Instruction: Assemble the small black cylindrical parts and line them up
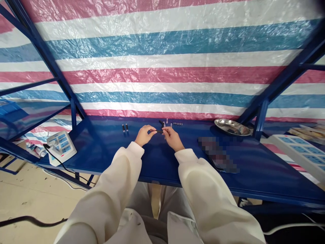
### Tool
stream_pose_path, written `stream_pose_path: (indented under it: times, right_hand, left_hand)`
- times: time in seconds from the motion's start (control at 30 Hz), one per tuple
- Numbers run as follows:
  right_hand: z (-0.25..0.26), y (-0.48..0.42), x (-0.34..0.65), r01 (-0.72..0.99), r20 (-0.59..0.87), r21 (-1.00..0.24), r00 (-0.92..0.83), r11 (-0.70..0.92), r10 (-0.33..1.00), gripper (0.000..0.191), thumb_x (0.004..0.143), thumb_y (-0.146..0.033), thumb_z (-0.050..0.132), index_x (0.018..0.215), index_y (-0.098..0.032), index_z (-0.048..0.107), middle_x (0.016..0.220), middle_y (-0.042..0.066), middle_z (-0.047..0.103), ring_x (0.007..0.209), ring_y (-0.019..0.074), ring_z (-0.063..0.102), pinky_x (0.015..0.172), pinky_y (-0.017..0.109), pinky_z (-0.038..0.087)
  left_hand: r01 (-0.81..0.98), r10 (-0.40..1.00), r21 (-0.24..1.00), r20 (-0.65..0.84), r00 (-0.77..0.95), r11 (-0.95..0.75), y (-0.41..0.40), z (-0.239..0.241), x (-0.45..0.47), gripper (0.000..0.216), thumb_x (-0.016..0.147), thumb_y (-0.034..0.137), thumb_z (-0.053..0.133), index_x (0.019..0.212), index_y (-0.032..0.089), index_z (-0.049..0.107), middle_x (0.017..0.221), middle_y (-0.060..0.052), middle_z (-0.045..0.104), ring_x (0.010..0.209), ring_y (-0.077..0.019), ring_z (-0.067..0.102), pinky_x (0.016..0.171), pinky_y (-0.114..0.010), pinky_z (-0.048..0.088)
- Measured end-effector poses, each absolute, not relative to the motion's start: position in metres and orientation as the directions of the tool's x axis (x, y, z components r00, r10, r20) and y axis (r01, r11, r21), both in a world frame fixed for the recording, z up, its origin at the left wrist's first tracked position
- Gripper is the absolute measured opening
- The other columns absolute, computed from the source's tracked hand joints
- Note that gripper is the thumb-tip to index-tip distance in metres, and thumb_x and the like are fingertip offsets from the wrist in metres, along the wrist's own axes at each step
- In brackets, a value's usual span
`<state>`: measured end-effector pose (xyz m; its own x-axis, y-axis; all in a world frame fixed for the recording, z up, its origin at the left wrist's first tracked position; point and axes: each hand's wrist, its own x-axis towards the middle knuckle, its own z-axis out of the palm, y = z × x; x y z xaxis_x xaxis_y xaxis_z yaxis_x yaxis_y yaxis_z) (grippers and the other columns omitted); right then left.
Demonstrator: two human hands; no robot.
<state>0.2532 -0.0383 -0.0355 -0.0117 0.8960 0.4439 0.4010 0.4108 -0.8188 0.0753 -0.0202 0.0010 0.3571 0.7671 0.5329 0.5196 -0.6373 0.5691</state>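
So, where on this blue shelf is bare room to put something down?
Bare: the blue shelf between the power strip and the left hand, in front of the two black cylinders; also the near right, past the blurred object. Crowded: behind the right hand, where small parts lie, around the black piece both hands hold, and by the metal dish.

A blurred patch (218, 154) hides something flat on the shelf (114, 149). The small dark part (159, 131) being held is too tiny to identify, perhaps a cap.
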Motion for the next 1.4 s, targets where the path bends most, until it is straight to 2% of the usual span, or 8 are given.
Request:
stream_pose_path:
  times: [0.07, 0.17, 0.27, 0.33, 0.43, 0.63, 0.9, 1.4]
  right_hand:
    - [-0.036, -0.038, 0.253, 0.439, 0.445, -0.798, -0.031, 0.412, 0.895, 0.029, 0.084, -0.040, 0.042, 0.099, -0.020, 0.056, 0.081, 0.006, 0.064, 0.067, 0.0167, 0.060, 0.068, 0.033, 0.050]
    - [-0.037, -0.039, 0.253, 0.510, 0.451, -0.759, -0.037, 0.405, 0.892, 0.027, 0.083, -0.034, 0.043, 0.101, -0.019, 0.057, 0.090, 0.009, 0.065, 0.077, 0.0194, 0.062, 0.073, 0.035, 0.050]
    - [-0.037, -0.039, 0.253, 0.561, 0.444, -0.730, -0.045, 0.390, 0.895, 0.027, 0.082, -0.031, 0.044, 0.101, -0.018, 0.058, 0.093, 0.010, 0.065, 0.081, 0.0206, 0.062, 0.077, 0.037, 0.049]
    - [-0.037, -0.040, 0.253, 0.577, 0.435, -0.720, -0.059, 0.386, 0.899, 0.026, 0.082, -0.030, 0.044, 0.099, -0.017, 0.059, 0.091, 0.010, 0.066, 0.081, 0.0204, 0.062, 0.078, 0.037, 0.049]
    - [-0.036, -0.040, 0.253, 0.588, 0.430, -0.710, -0.074, 0.388, 0.900, 0.025, 0.081, -0.027, 0.044, 0.097, -0.018, 0.061, 0.088, 0.009, 0.066, 0.079, 0.0196, 0.062, 0.077, 0.035, 0.049]
    - [-0.036, -0.041, 0.253, 0.577, 0.434, -0.710, -0.094, 0.404, 0.896, 0.025, 0.082, -0.027, 0.044, 0.098, -0.019, 0.061, 0.084, 0.007, 0.066, 0.077, 0.0187, 0.062, 0.074, 0.033, 0.049]
    - [-0.035, -0.042, 0.252, 0.588, 0.421, -0.708, -0.095, 0.392, 0.902, 0.024, 0.082, -0.026, 0.044, 0.098, -0.020, 0.061, 0.080, 0.005, 0.065, 0.073, 0.0178, 0.061, 0.072, 0.032, 0.048]
    - [-0.034, -0.042, 0.252, 0.593, 0.422, -0.700, -0.106, 0.398, 0.900, 0.023, 0.081, -0.027, 0.043, 0.093, -0.020, 0.062, 0.078, 0.005, 0.066, 0.071, 0.0180, 0.061, 0.071, 0.033, 0.048]
  left_hand:
    - [0.586, 0.713, 0.415, 0.493, 0.499, -0.696, -0.011, 0.021, 0.068, 0.007, 0.079, 0.023, 0.062, 0.080, 0.017, 0.066, 0.084, -0.004, 0.068, 0.081, -0.0163, 0.057, 0.076, -0.030, 0.042]
    - [0.676, 0.673, 0.122, 0.323, 0.666, -0.727, 0.005, 0.059, 0.053, 0.005, 0.076, 0.018, 0.063, 0.078, 0.017, 0.067, 0.088, -0.005, 0.067, 0.091, -0.0208, 0.056, 0.082, -0.035, 0.038]
    - [0.748, 0.734, -0.099, 0.145, 0.663, -0.656, 0.021, 0.089, 0.036, 0.007, 0.070, 0.010, 0.062, 0.074, 0.014, 0.066, 0.090, -0.009, 0.065, 0.098, -0.0250, 0.053, 0.084, -0.037, 0.034]
    - [0.770, 0.773, -0.164, 0.055, 0.632, -0.617, 0.029, 0.098, 0.025, 0.009, 0.068, 0.007, 0.061, 0.072, 0.013, 0.066, 0.091, -0.010, 0.065, 0.099, -0.0261, 0.052, 0.086, -0.038, 0.032]
    - [0.799, 0.814, -0.180, -0.017, 0.580, -0.573, 0.039, 0.096, 0.011, 0.011, 0.065, 0.008, 0.061, 0.072, 0.014, 0.066, 0.093, -0.010, 0.064, 0.101, -0.0268, 0.051, 0.088, -0.039, 0.030]
    - [0.825, 0.849, -0.210, -0.064, 0.524, -0.525, 0.046, 0.080, -0.005, 0.013, 0.065, 0.008, 0.057, 0.071, 0.016, 0.065, 0.093, -0.009, 0.064, 0.102, -0.0267, 0.050, 0.090, -0.042, 0.031]
    - [0.847, 0.865, -0.178, -0.054, 0.500, -0.501, 0.046, 0.081, -0.008, 0.010, 0.064, 0.005, 0.058, 0.064, 0.015, 0.061, 0.090, -0.010, 0.064, 0.101, -0.0281, 0.052, 0.091, -0.044, 0.031]
    - [0.854, 0.873, -0.187, -0.057, 0.484, -0.485, 0.041, 0.084, -0.006, 0.011, 0.065, 0.004, 0.057, 0.064, 0.014, 0.062, 0.091, -0.010, 0.064, 0.101, -0.0280, 0.052, 0.091, -0.043, 0.031]
